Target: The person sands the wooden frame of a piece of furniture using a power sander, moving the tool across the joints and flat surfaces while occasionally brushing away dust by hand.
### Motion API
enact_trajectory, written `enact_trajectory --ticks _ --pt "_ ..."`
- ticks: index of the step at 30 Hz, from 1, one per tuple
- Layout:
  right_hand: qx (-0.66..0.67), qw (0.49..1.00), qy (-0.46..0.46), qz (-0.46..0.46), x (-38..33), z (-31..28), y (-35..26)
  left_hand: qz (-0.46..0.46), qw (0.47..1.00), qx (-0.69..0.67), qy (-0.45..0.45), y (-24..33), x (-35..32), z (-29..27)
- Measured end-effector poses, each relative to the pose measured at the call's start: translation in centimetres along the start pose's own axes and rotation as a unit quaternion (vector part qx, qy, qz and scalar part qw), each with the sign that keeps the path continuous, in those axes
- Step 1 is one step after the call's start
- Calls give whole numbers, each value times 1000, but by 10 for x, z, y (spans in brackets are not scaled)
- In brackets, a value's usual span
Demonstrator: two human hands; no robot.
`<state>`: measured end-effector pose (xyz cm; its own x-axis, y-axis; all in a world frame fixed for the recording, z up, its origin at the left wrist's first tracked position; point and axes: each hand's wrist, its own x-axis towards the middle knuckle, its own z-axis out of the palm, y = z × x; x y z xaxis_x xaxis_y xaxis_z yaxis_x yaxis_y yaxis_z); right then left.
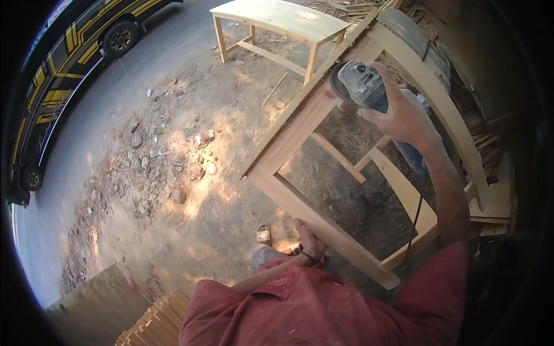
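The right hand (404, 115) has its fingers wrapped around an angle grinder (360, 86) pressed on the wooden frame (300, 124) rail running from 7 to 1 o'clock, while the left hand (309, 239) grips the frame's near rail at 6 o'clock

So the grey angle grinder (362, 86) sits tilted with its round disc end pressed onto the top rail of the pale wooden frame (300, 124), up near the frame's far corner, and its dark blue body and black cord run back down toward the lower right. The frame itself is bare, unfinished light wood, an open table-like skeleton standing on dusty ground with a long rail running diagonally from the upper right to a corner in the middle, then another rail coming down toward the lower right. Lower cross stretchers show through the opening.
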<state>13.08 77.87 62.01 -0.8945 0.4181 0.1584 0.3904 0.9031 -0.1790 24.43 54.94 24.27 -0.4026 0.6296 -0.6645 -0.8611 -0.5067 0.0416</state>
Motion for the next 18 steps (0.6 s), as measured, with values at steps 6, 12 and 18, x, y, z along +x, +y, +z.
enact_trajectory --ticks 6,12,18 --pt "68 991 110 37 13 -24 30 19 1000 14 -20 13 -8 -16" --pt "113 984 138 11 -19 -26 31 -6 998 62 -17 9 -17 5" --pt "91 996 8 -15 -25 17 -45 -56 987 70 -131 5 0 52"
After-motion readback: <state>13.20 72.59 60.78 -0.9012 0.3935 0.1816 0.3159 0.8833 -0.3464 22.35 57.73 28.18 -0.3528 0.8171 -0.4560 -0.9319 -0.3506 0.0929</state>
